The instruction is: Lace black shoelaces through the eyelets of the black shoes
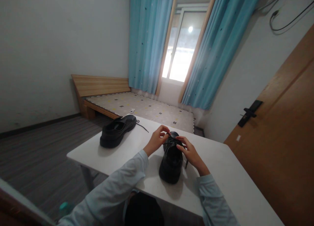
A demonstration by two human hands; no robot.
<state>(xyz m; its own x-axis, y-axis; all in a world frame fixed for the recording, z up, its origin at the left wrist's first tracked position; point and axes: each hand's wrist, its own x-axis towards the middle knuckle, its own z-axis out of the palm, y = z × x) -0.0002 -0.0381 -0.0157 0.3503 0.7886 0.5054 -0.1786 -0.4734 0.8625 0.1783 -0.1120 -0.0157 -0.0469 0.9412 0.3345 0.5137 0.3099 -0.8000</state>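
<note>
Two black shoes point(114, 136) point(171, 170) are counted, along with one white counter point(211, 167). One bed point(152, 109) is seen, and one headboard point(103, 85) is counted with it. One small white object point(132, 110) and one green object point(64, 206) are also noted. Two blue curtains point(149, 40) point(220, 46) and one window point(185, 53) are counted, as are one door point(284, 105), one door handle point(250, 113) and one small label point(238, 137). Two sleeves point(110, 188) point(216, 200) are shown; the wall cables point(279, 29) cannot be surely numbered.

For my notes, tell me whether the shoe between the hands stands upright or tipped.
Upright: the shoe sits on the table, opening facing up.
</note>
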